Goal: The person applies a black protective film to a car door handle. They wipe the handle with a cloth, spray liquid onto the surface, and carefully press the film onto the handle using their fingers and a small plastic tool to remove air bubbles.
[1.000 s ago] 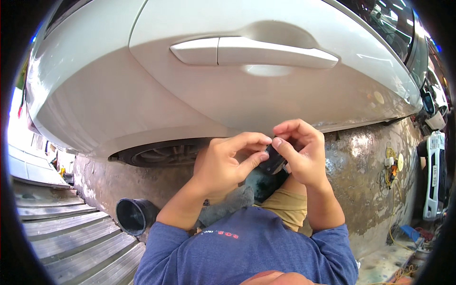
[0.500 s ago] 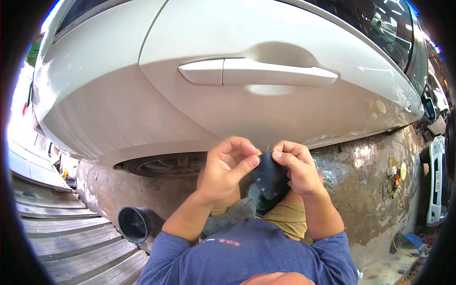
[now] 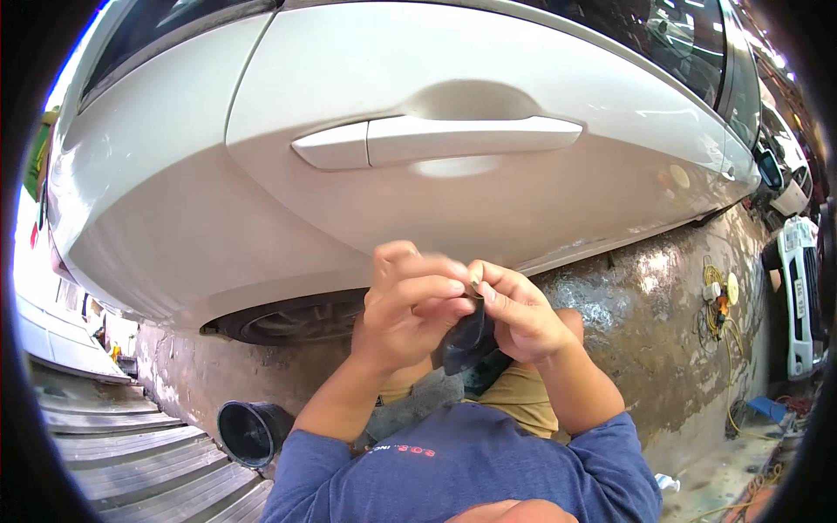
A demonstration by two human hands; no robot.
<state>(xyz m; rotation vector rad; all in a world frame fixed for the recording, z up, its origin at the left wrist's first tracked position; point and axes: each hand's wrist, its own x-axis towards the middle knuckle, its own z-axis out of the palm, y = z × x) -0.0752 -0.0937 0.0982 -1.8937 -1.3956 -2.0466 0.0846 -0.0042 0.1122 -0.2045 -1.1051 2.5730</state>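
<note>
A thin, black flexible sheet [image 3: 469, 345] hangs from my fingertips above my lap, its lower part curled. My right hand [image 3: 520, 318] pinches its top edge between thumb and fingers. My left hand [image 3: 405, 305] meets it there with thumb and fingertips, which are partly blurred. A small pale bit shows between the fingertips, too small to name. Below the hands, a grey cloth [image 3: 417, 408] lies across my lap. In front of me is the white car door [image 3: 392, 205] with its handle [image 3: 475, 139].
A black bucket [image 3: 248, 433] stands on the wet floor [image 3: 623, 349] at left, beside ribbed metal panels [image 3: 131, 444]. The car's wheel [image 3: 292, 321] is close ahead. Yellow cable [image 3: 728, 340] and a white bumper [image 3: 798, 301] lie at right.
My hands have come together at the sheet's top edge, and its lower part has curled. My left fingers have shifted over it. The view has turned slightly, so the door handle appears further left.
</note>
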